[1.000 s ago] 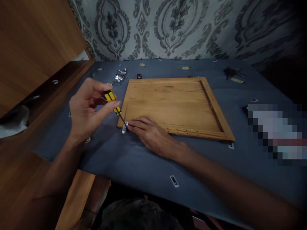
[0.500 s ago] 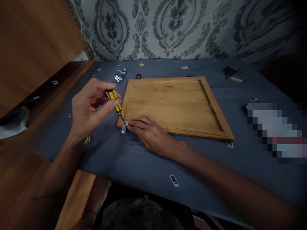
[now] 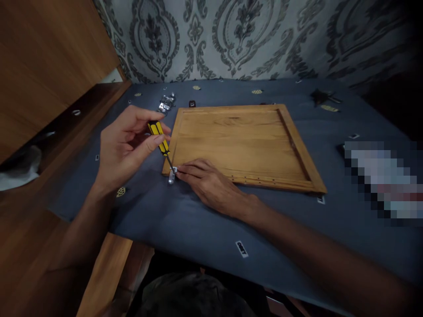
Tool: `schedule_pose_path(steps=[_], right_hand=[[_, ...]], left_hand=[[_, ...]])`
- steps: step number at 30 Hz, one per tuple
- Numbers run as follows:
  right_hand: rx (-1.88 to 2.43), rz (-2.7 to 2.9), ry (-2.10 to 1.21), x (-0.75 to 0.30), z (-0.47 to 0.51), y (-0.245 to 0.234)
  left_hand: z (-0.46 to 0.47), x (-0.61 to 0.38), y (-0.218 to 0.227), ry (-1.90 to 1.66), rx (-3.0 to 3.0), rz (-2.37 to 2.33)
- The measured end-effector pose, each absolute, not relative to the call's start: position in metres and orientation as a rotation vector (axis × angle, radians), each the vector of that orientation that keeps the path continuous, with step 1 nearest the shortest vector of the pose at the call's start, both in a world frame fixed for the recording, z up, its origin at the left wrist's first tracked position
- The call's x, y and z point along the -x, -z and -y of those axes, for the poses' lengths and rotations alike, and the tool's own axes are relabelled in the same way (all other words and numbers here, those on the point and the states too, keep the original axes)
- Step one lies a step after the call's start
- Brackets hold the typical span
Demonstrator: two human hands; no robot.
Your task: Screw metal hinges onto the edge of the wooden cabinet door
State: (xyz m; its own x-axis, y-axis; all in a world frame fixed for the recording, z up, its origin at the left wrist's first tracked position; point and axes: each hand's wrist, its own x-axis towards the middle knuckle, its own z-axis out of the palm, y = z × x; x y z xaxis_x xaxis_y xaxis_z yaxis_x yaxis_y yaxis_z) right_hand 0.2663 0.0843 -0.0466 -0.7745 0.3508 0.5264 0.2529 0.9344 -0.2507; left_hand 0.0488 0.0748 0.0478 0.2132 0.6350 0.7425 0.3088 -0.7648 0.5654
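A framed wooden panel (image 3: pixel 238 141) lies flat on the blue cloth. At its near left corner sits a small metal bracket (image 3: pixel 172 175). My left hand (image 3: pixel 127 145) is closed round a yellow and black screwdriver (image 3: pixel 159 140), whose tip points down at the bracket. My right hand (image 3: pixel 206 180) rests on the cloth and the panel's front edge, its fingertips pressed together against the bracket.
A pile of several metal brackets (image 3: pixel 166 103) lies behind the panel's far left corner. A dark tool (image 3: pixel 322 97) lies at the far right. A wooden cabinet (image 3: pixel 42 66) stands at left. A blurred patch (image 3: pixel 383 176) covers something at right. Patterned wallpaper backs the table.
My left hand has turned the screwdriver handle between its fingers, and handle and hand have shifted slightly to the right. My right hand has stayed on the bracket.
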Motion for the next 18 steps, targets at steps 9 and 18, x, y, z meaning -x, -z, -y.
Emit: schedule_pose_path(steps=[9, 18], right_hand=[[0.403, 2.485, -0.219, -0.267, -0.086, 0.048], [0.415, 2.478, -0.241, -0.267, -0.086, 0.051]], left_hand=[[-0.075, -0.045, -0.043, -1.462, -2.169, -0.937], [-0.071, -0.050, -0.043, -1.663, -2.192, -1.079]])
